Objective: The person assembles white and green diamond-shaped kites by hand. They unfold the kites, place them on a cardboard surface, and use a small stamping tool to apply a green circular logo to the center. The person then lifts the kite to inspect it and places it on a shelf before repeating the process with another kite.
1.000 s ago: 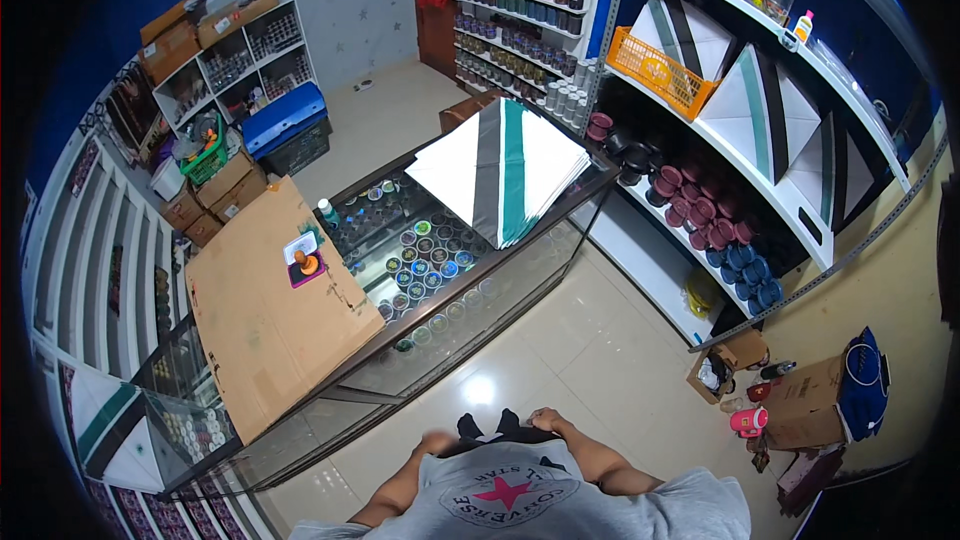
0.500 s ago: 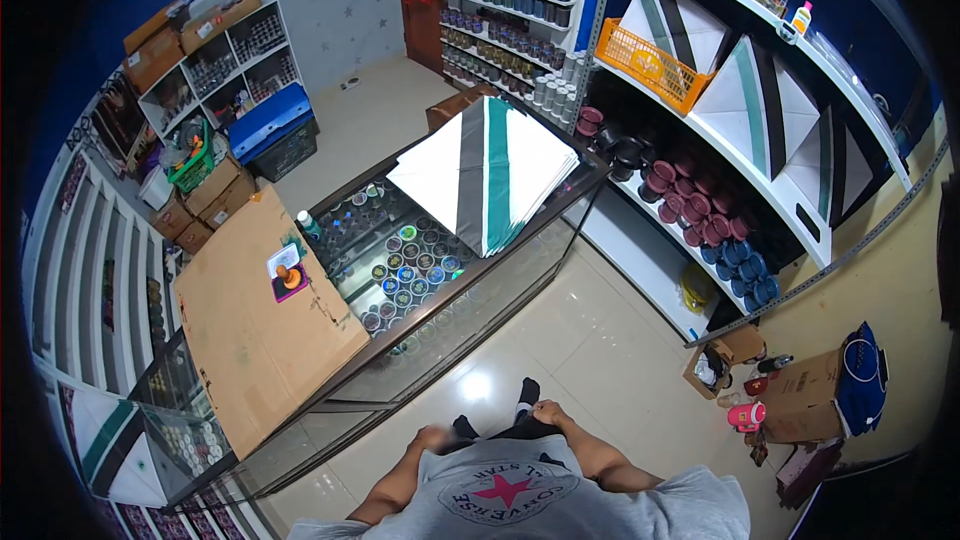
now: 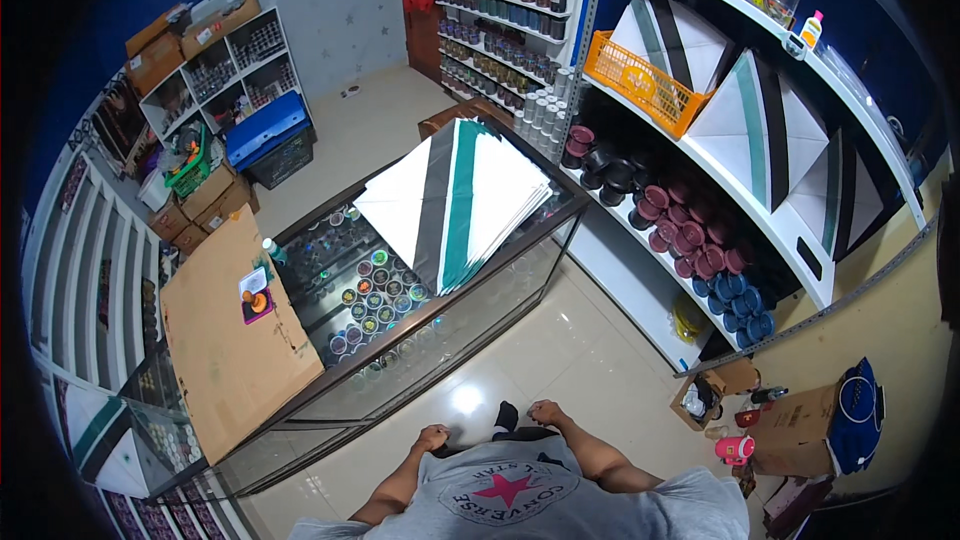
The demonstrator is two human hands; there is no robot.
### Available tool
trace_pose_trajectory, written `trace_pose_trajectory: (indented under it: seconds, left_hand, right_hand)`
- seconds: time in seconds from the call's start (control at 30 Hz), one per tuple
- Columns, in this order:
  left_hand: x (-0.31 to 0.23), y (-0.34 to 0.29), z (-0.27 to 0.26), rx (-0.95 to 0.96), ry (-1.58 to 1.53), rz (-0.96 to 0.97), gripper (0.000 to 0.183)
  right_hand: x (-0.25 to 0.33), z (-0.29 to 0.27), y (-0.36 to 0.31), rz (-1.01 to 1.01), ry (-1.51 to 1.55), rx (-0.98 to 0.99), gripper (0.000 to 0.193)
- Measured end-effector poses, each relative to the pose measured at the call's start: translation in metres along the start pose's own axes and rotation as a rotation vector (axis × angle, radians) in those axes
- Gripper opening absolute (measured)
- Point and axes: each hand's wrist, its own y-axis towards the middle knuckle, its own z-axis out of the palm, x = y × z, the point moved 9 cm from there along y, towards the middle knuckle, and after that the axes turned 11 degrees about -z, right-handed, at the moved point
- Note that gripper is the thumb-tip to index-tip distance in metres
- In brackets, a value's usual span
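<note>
My left hand (image 3: 433,437) hangs low in front of my body with its fingers curled, and no object shows in it. Level with my lap, my right hand (image 3: 546,412) is also curled closed, apart from the left and without a visible object. The hands are close to my dark trousers. Beyond them stands a glass display counter (image 3: 375,345). On its top lies a stack of white sheets (image 3: 398,202) with a dark grey and a green stripe. A flat cardboard piece (image 3: 235,360) covers the counter's left part, bearing an orange-handled stamp (image 3: 255,302) and a teal-capped bottle (image 3: 274,253).
Round jars (image 3: 383,300) show in the counter. To the right, a curved shelf (image 3: 800,250) holds striped sheets, an orange basket (image 3: 640,80), maroon tubs (image 3: 690,230) and blue tubs (image 3: 735,305). A cardboard box (image 3: 795,430) and pink jug (image 3: 735,450) stand on the floor at right.
The view has shifted, with the counter and stack now further left and lower. My hands have moved slightly away from my trousers, and the left hand is no longer blurred.
</note>
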Motion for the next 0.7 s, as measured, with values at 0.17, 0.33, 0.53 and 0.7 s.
trace_pose_trajectory:
  seconds: [0.17, 0.33, 0.53, 0.7]
  left_hand:
    - [-0.049, -0.021, -0.008, -0.101, -0.08, -0.011, 0.034]
    - [-0.083, -0.06, -0.036, -0.259, -0.197, 0.015, 0.03]
    - [-0.145, -0.085, -0.104, -0.567, -0.383, 0.311, 0.025]
    - [-0.236, -0.137, -0.174, -0.651, -0.523, 0.519, 0.02]
  right_hand:
    - [-0.023, -0.023, 0.017, 0.0, -0.058, -0.017, 0.02]
    - [-0.004, -0.041, 0.025, -0.181, -0.173, -0.119, 0.031]
    - [0.059, -0.095, 0.032, -0.391, -0.095, -0.357, 0.022]
    - [0.168, -0.17, 0.011, -0.553, -0.086, -0.64, 0.023]
